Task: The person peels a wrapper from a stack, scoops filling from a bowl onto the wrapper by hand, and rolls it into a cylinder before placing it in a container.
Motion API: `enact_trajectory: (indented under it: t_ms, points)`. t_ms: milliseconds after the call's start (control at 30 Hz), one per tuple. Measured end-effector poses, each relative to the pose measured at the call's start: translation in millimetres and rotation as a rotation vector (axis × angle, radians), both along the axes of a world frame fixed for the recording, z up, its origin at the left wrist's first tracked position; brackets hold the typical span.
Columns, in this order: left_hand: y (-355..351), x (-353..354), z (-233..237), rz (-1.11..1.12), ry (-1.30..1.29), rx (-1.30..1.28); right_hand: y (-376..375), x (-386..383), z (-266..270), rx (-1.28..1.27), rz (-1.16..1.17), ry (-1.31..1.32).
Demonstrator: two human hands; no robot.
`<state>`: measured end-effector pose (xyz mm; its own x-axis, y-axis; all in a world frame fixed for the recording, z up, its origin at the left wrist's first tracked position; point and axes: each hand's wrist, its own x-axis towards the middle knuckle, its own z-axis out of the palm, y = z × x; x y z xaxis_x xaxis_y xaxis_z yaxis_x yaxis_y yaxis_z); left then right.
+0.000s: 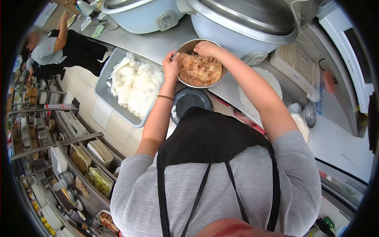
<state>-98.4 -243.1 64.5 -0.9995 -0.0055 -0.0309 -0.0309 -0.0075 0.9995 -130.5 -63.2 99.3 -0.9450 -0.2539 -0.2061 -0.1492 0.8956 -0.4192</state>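
Note:
A metal bowl (195, 85) holds a chunky, pinkish-brown mixture that looks like minced meat (200, 70). My left hand (171, 68) grips the bowl's left rim, thumb toward the inside. My right hand (206, 49) reaches in over the far rim, fingers curled down at the mixture's edge; the fingertips are hidden, so I cannot make out what they hold. To the left of the bowl, a grey plastic tub (103, 75) contains a heap of white, soft-looking food (134, 87). Below the bowl is a dark round seat-like thing with a perforated top (191, 102).
Two large lidded cookers (144, 17) stand behind the bowl on the steel counter (136, 42). A white round sheet (265, 85) lies right, near a stacked white container (296, 67). Another person (59, 51) stands at far left. Shelves with food containers (100, 179) line the lower left.

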Motion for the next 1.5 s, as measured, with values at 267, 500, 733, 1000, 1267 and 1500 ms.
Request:
enact_trajectory:
  t_ms: [267, 500, 733, 1000, 1267, 1500]
  points:
    - [0, 1, 0, 0.04, 0.026, -0.014, -45, 30, -17, -0.189, 0.283, -0.054]
    - [-1, -1, 1, 0.011, 0.029, -0.061, -14, 72, 23, -0.106, 0.432, -0.245]
    - [2, -1, 4, 0.059, 0.034, -0.069, 9, 79, 24, -0.043, 0.167, -0.149]
    - [1, -2, 4, 0.051, 0.072, -0.108, -5, 79, 16, -0.367, 0.185, -0.07]
    - [-1, -2, 0, 0.026, 0.065, -0.085, 1, 102, 11, -0.18, 0.376, -0.003]
    - [0, -1, 6, 0.0, 0.006, -0.062, -1, 98, 12, -0.377, 0.416, -0.113]
